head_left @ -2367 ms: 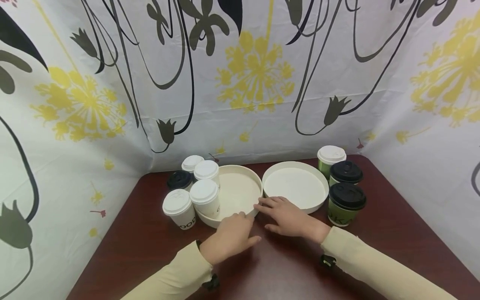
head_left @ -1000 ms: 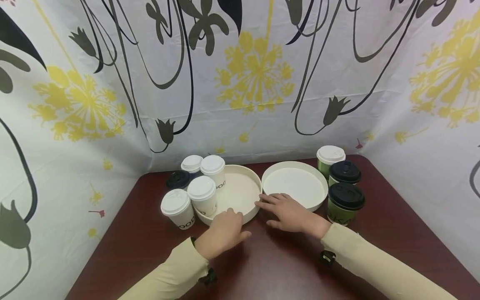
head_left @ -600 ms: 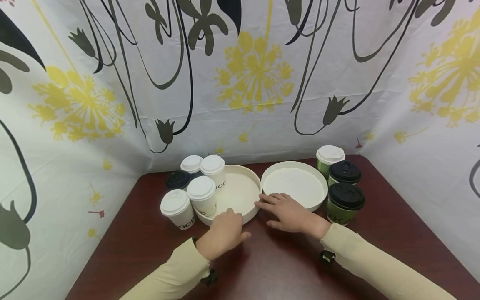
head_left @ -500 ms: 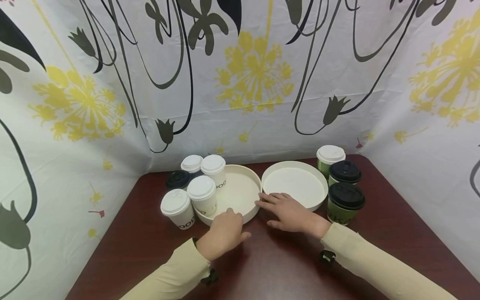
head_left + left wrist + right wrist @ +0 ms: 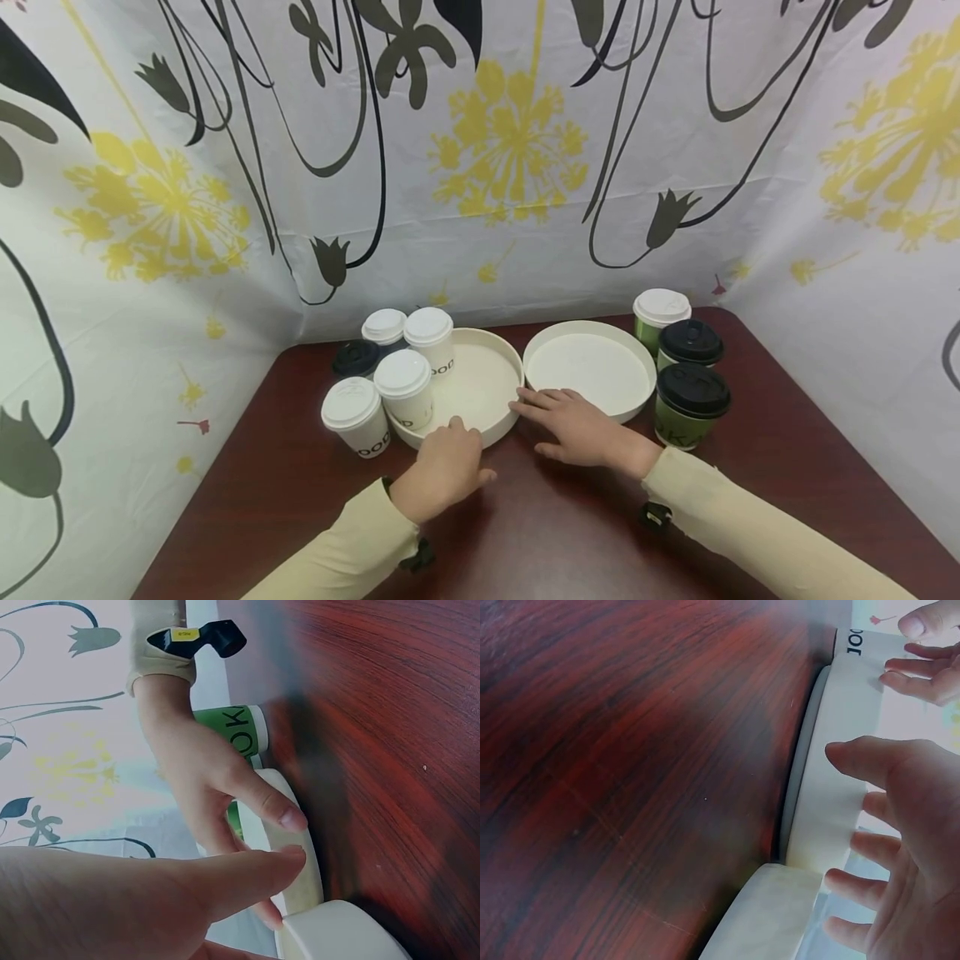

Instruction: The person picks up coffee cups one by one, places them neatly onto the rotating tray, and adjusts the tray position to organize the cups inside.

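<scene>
My left hand [image 5: 442,471] rests its fingers at the front rim of the left round cream tray [image 5: 483,383], thumb held out to the right. Two white-lidded paper cups, a rear one [image 5: 431,342] and a front one [image 5: 405,387], stand upright in that tray's left part. Where this tray meets the right round tray [image 5: 588,371], my right hand [image 5: 573,425] lays its fingertips at the rims. Its fingers are spread and fairly straight in the right wrist view, with the tray wall [image 5: 836,772] beside them. The right tray holds nothing.
Left of the left tray stand a white cup [image 5: 360,425], a black-lidded cup [image 5: 356,358] and another white-lidded cup [image 5: 384,327]. At the right are green cups, one white-lidded [image 5: 660,312], two black-lidded [image 5: 692,392]. A patterned cloth [image 5: 517,267] encloses the dark red table [image 5: 555,533].
Since the earliest frame, the rear cup in the left tray has shifted right, the front one slightly left and back. My left hand has slid left along the rim; the right hand has barely moved.
</scene>
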The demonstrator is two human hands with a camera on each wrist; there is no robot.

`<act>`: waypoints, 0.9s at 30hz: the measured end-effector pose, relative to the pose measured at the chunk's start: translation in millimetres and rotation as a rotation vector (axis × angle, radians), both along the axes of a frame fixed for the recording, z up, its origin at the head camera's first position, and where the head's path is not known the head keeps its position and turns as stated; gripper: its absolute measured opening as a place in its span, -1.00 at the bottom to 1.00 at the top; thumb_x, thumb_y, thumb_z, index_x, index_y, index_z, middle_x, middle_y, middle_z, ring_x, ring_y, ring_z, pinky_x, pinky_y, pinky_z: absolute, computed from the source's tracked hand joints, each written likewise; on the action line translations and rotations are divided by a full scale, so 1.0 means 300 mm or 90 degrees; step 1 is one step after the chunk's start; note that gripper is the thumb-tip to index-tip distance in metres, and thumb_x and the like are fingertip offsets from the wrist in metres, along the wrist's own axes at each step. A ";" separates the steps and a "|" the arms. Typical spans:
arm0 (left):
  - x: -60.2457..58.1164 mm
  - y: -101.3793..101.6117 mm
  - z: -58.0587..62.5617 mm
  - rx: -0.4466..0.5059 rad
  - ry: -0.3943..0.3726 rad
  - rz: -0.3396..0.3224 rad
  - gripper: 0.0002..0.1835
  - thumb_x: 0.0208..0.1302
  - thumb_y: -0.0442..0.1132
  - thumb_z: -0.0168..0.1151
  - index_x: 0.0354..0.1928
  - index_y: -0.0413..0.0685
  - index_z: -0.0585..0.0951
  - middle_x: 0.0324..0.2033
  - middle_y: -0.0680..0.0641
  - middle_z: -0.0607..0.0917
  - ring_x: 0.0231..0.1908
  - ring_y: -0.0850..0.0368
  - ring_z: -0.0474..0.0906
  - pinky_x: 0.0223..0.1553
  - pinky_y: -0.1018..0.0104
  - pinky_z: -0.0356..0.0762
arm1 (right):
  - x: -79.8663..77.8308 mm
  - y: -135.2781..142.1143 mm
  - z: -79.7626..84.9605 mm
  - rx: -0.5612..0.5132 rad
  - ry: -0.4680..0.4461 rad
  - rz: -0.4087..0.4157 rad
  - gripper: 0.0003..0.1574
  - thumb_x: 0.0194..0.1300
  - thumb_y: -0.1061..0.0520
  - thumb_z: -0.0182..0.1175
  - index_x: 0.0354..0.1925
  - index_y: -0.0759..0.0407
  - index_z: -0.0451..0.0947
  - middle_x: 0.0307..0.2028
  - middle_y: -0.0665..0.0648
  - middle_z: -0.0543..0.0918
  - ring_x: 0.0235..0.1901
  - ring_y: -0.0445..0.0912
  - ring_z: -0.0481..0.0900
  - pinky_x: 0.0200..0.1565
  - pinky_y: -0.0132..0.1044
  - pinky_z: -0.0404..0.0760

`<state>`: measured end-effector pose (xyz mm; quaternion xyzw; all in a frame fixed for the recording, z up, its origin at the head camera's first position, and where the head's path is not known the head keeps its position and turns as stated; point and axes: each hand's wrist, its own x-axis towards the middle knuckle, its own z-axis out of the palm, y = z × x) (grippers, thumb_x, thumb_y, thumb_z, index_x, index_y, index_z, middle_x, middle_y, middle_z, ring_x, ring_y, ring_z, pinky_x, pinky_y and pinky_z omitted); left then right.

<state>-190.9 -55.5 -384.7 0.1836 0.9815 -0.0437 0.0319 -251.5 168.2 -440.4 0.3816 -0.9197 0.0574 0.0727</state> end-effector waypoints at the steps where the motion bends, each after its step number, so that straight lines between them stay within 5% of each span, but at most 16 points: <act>1: 0.001 -0.002 0.003 0.003 -0.007 0.003 -0.43 0.10 0.19 0.40 -0.16 -0.22 0.66 -0.29 -0.19 0.61 -0.30 -0.05 0.63 -0.27 0.14 0.66 | 0.001 0.000 -0.001 0.001 0.000 0.000 -0.12 0.23 -0.08 0.33 0.45 0.01 0.28 0.46 0.17 0.33 0.34 0.14 0.42 0.30 0.12 0.41; 8: -0.001 -0.039 0.068 0.027 -0.006 0.007 -0.41 0.12 0.17 0.40 -0.08 -0.22 0.63 -0.24 -0.20 0.67 -0.21 -0.09 0.66 -0.22 0.06 0.66 | -0.001 0.000 -0.004 -0.003 0.000 0.000 -0.13 0.23 -0.07 0.33 0.44 0.02 0.30 0.45 0.19 0.34 0.36 0.18 0.39 0.31 0.14 0.40; 18: -0.024 -0.143 0.271 0.102 0.081 0.053 -0.58 0.09 0.07 0.46 -0.23 -0.11 0.61 -0.40 -0.11 0.68 -0.33 -0.08 0.65 -0.39 0.04 0.57 | -0.004 0.000 -0.006 -0.009 -0.012 -0.003 -0.12 0.23 -0.05 0.34 0.45 0.00 0.28 0.45 0.20 0.33 0.37 0.18 0.38 0.31 0.15 0.39; 22: -0.044 -0.205 0.326 0.126 0.094 0.087 -0.50 0.11 0.06 0.45 -0.01 -0.10 0.63 -0.17 -0.17 0.70 -0.18 -0.14 0.67 -0.28 -0.03 0.61 | -0.005 -0.001 -0.007 -0.011 -0.020 -0.004 -0.11 0.23 -0.05 0.33 0.46 0.00 0.27 0.46 0.20 0.32 0.37 0.19 0.37 0.32 0.15 0.38; 27: -0.089 -0.282 0.349 0.117 0.079 0.118 -0.29 0.11 0.03 0.46 0.24 -0.20 0.50 0.11 -0.32 0.60 0.08 -0.27 0.57 -0.04 -0.17 0.60 | -0.004 -0.004 -0.010 -0.011 -0.029 -0.007 -0.11 0.23 -0.06 0.33 0.46 -0.01 0.26 0.47 0.18 0.31 0.38 0.18 0.36 0.33 0.14 0.37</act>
